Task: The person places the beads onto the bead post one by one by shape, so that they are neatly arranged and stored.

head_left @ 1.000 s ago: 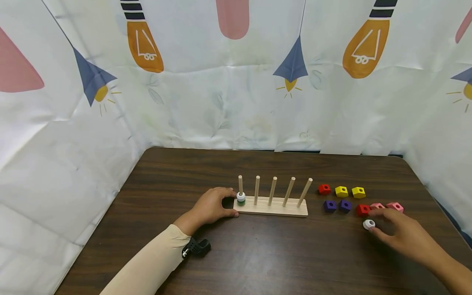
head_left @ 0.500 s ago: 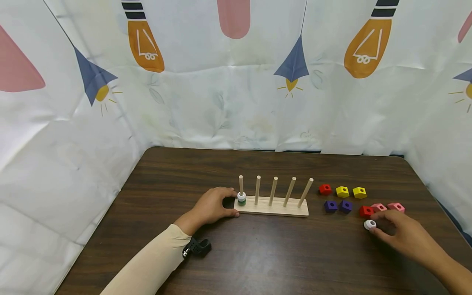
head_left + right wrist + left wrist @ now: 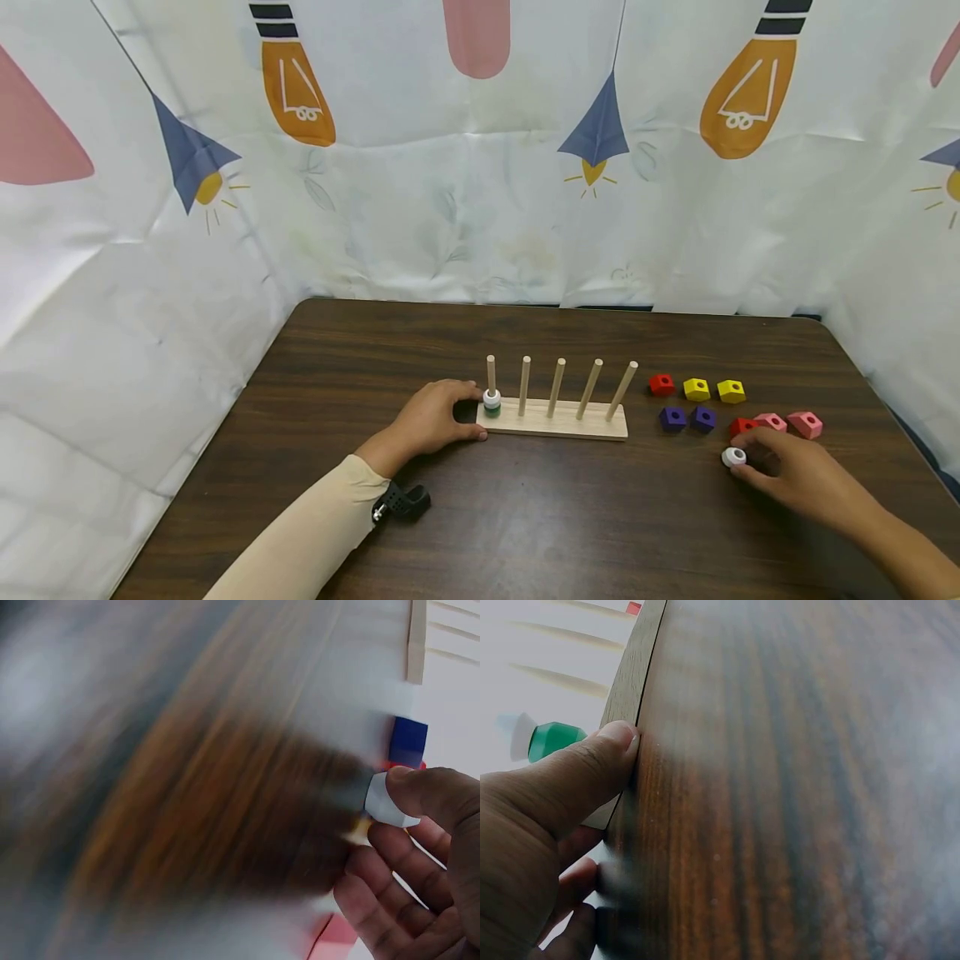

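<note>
My left hand (image 3: 426, 421) grips the left end of a pale wooden peg board (image 3: 555, 421) with upright pegs. In the left wrist view the thumb (image 3: 604, 761) presses on the board's near edge. On the leftmost peg, a white bead (image 3: 491, 397) sits over a green bead (image 3: 492, 412); the other pegs are bare. My right hand (image 3: 806, 475), on the table's right side, pinches a white bead (image 3: 732, 457) with a hole in it. The right wrist view has that bead (image 3: 384, 802) against the thumb, the other fingers curled below.
Behind the right hand lie loose blocks with holes: red (image 3: 662, 384), yellow (image 3: 696, 389), purple (image 3: 672, 418) and pink (image 3: 805, 424). Another red block (image 3: 742, 426) is close to the right fingertips. A printed cloth (image 3: 450, 208) hangs behind the brown table (image 3: 375, 333).
The right hand has moved slightly left with the white bead. My left hand and the peg board stay in place.
</note>
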The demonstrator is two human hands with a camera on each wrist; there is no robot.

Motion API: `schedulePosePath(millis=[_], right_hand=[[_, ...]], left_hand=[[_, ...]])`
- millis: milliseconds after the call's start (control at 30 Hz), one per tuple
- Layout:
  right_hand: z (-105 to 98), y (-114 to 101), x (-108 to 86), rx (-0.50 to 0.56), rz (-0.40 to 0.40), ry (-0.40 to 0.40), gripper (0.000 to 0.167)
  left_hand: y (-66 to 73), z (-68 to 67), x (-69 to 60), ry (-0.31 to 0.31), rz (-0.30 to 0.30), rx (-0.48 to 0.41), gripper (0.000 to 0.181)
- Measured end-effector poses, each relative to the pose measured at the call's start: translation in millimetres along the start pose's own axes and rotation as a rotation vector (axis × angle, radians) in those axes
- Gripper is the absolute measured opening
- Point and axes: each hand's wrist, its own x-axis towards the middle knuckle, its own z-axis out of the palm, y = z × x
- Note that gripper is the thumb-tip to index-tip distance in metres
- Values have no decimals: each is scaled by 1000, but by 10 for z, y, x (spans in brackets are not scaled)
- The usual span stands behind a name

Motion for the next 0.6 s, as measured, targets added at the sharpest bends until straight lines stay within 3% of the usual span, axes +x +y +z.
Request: schedulePosePath(millis=[233, 367, 600], right_hand=[[10, -181, 127, 4, -115, 59, 27], [-52, -294, 228, 56, -134, 32, 29], [-151, -489, 378, 84, -151, 81, 34]], left_hand=[[-7, 2, 12, -2, 6, 3, 52], [-6, 1, 14, 0, 3, -1, 52], [-26, 18, 12, 1, 4, 2, 51]])
